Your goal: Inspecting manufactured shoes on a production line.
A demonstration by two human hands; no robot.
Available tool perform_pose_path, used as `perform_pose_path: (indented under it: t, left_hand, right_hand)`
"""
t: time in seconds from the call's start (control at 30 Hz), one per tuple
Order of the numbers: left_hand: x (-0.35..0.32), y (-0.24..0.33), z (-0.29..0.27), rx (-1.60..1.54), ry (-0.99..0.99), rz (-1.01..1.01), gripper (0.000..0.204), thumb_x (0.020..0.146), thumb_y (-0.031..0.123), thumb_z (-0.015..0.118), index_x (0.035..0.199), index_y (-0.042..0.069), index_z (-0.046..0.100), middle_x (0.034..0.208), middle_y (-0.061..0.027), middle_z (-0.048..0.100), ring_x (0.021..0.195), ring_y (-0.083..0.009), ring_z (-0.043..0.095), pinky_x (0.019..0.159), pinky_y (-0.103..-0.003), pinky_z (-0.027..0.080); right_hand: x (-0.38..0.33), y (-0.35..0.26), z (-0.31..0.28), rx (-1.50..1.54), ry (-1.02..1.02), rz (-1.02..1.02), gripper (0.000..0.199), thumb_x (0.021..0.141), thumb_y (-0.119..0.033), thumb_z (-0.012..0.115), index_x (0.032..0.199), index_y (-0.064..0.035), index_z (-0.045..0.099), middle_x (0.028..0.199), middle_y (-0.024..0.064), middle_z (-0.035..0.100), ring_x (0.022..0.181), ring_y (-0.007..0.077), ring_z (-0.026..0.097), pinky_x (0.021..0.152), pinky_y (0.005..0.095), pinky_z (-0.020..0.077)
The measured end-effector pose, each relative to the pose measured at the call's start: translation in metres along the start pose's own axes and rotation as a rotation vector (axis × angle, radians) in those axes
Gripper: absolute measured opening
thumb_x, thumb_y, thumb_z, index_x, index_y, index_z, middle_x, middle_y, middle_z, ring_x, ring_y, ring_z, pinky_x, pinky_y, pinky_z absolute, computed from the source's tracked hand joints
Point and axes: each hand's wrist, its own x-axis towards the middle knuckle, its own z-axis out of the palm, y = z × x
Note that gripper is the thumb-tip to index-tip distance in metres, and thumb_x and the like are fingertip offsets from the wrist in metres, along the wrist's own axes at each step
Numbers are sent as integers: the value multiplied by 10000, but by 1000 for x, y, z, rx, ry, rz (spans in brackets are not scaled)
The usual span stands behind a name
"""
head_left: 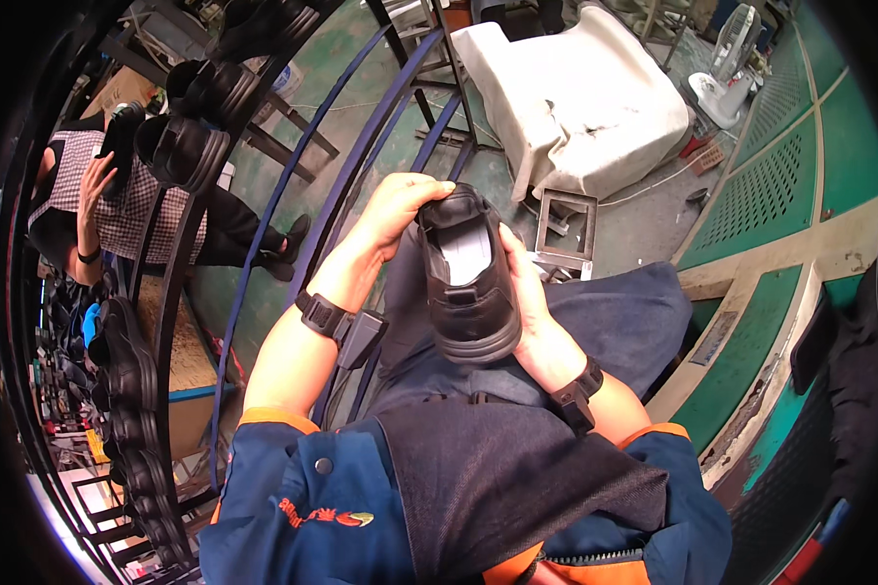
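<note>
A black shoe (pixel 470 302) is held up over my lap, its heel toward me and its opening facing up, with a pale insole showing inside. My left hand (pixel 400 210) grips it near the toe end, thumb on top of the upper. Along the shoe's right side, my right hand (pixel 529 297) is wrapped with its thumb near the far part of the upper; most of its fingers are hidden beneath. Dark straps with small black devices sit on both my forearms. A dark apron (pixel 517 478) covers my lap.
At left stands a rack with several black shoes (pixel 180 151) and blue rails (pixel 337 180). Beyond it a person in a checked apron (pixel 117 205) holds a shoe. A cloth-covered block (pixel 585 97), a metal frame stool (pixel 566 229) and a white fan (pixel 727 78) stand ahead; green machine panels (pixel 771 195) are at right.
</note>
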Motion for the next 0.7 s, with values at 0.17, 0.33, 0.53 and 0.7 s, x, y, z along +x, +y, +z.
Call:
perform_pose_path:
  t: [0.17, 0.33, 0.53, 0.7]
  left_hand:
    - [2, 2, 0, 29, 0, 10, 168, 894, 176, 696, 871, 15, 738, 818, -37, 717, 755, -101, 650, 735, -247, 496]
    - [3, 5, 1, 57, -9, -7, 186, 888, 213, 716, 847, 32, 739, 808, -15, 709, 750, -85, 629, 734, -240, 477]
    - [-1, 11, 1, 384, 60, 22, 239, 892, 283, 738, 864, 46, 742, 847, 4, 704, 801, -63, 598, 782, -227, 449]
    - [-6, 5, -4, 150, -61, -54, 306, 917, 329, 719, 956, 26, 742, 919, -16, 721, 873, -77, 620, 859, -254, 456]
  right_hand:
    - [7, 0, -13, -121, 25, 22, 598, 963, -536, 490, 1245, -18, 590, 1099, 194, 687, 853, 330, 713, 751, 474, 614]
    - [3, -1, -10, -117, 25, 40, 665, 955, -583, 458, 1259, -5, 582, 1098, 222, 681, 856, 342, 714, 750, 483, 617]
    - [7, -4, -22, -110, 37, 23, 675, 963, -579, 442, 1293, -3, 569, 1122, 233, 673, 899, 342, 709, 771, 478, 614]
    - [2, -1, -16, -98, 4, 39, 674, 962, -575, 446, 1300, -4, 566, 1133, 232, 671, 904, 342, 709, 776, 476, 614]
